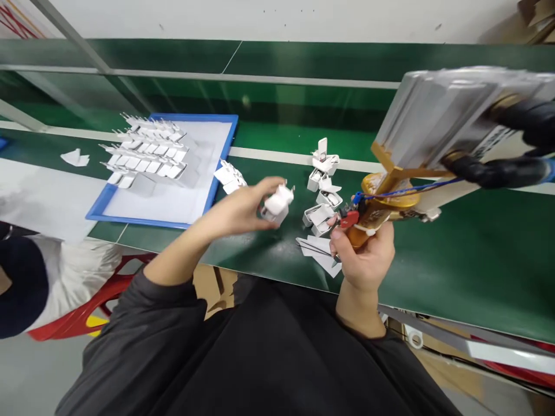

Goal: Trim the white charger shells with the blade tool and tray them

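My left hand (245, 211) is closed around a white plug charger housing (278, 203), held above the green bench with its pins pointing up. On the right, my right hand (366, 251) wraps round the gold-coloured handle of a gun-shaped tool (359, 234). A red switch (348, 219) sits by my thumb and fingers on that tool, with blue wires running to it. Between my hands stand several open white charger housings (323, 216) with parts inside. White paper scraps (323, 254) and thin black wires lie just below them.
A blue-rimmed tray (151, 222) on the left bears rows of white plug chargers (147, 150). More white pieces (230, 176) lie against its right edge. The tool's large silver body (442, 121) and black hoses (481, 167) fill the upper right. Another person sits at far left.
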### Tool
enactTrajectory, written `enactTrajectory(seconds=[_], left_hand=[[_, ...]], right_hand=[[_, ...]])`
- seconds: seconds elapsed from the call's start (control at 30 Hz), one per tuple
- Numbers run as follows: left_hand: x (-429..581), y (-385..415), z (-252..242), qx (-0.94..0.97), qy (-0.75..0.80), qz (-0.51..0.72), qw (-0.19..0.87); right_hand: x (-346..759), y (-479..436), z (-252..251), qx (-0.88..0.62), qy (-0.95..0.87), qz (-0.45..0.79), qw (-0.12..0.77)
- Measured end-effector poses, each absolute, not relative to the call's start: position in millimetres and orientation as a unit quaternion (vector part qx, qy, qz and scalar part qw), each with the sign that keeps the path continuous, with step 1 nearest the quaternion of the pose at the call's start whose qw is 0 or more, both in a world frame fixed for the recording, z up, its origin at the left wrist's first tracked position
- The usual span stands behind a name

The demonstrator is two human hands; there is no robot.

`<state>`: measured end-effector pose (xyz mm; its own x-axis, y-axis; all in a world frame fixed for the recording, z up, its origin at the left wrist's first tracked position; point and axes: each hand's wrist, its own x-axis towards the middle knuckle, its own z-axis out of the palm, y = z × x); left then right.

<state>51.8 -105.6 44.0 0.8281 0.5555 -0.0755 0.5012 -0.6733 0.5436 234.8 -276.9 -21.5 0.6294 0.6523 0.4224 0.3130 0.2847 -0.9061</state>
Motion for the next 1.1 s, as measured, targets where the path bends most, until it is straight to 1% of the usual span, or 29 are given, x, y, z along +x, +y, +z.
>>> enactTrajectory(seconds=[0.13,0.23,0.33,0.43,0.5,0.57,0.63,0.73,0.83,0.9,1.0,1.1], left_hand=[[7.6,-142.6,6.5,0.904,0.268,-0.006,0.332],[-1.8,-151.9,-16.6,0.896,0.251,0.026,0.364],[-2.9,-161.8,-33.6,0.864,0.283,0.113,0.401],[-3.0,-173.4,-52.7,0.788,0.346,0.249,0.445],[-4.3,-179.9,-65.6,0.744,0.385,0.327,0.437],[-6.5,-184.7,-75.5,0.737,0.412,0.363,0.395],[-8.4,-188.1,-81.0,0.766,0.409,0.356,0.346],[-5.9,-192.6,-83.4,0.826,0.389,0.294,0.283],[4.5,-199.6,-84.2,0.843,0.408,0.247,0.251],[11.5,-205.9,-84.5,0.843,0.403,0.236,0.266],[14.8,-214.1,-83.4,0.837,0.379,0.227,0.323],[10.6,-214.6,-80.7,0.838,0.381,0.226,0.319]], right_hand=[[233.5,-273.6,-16.2,-0.578,-0.432,0.106,0.684],[229.5,-272.1,-7.6,-0.556,-0.434,0.126,0.697],[224.3,-270.0,2.2,-0.512,-0.436,0.158,0.723],[220.3,-268.1,8.8,-0.487,-0.441,0.183,0.731],[217.4,-266.5,10.9,-0.488,-0.443,0.201,0.725],[212.7,-263.4,11.7,-0.482,-0.445,0.212,0.725],[205.6,-258.0,12.1,-0.455,-0.450,0.214,0.738],[191.3,-246.6,14.0,-0.397,-0.471,0.220,0.757],[175.7,-235.9,18.0,-0.354,-0.490,0.230,0.763],[166.2,-231.1,21.7,-0.354,-0.494,0.231,0.760],[154.6,-227.5,28.1,-0.395,-0.505,0.227,0.733],[147.3,-226.3,33.3,-0.447,-0.507,0.223,0.702]])
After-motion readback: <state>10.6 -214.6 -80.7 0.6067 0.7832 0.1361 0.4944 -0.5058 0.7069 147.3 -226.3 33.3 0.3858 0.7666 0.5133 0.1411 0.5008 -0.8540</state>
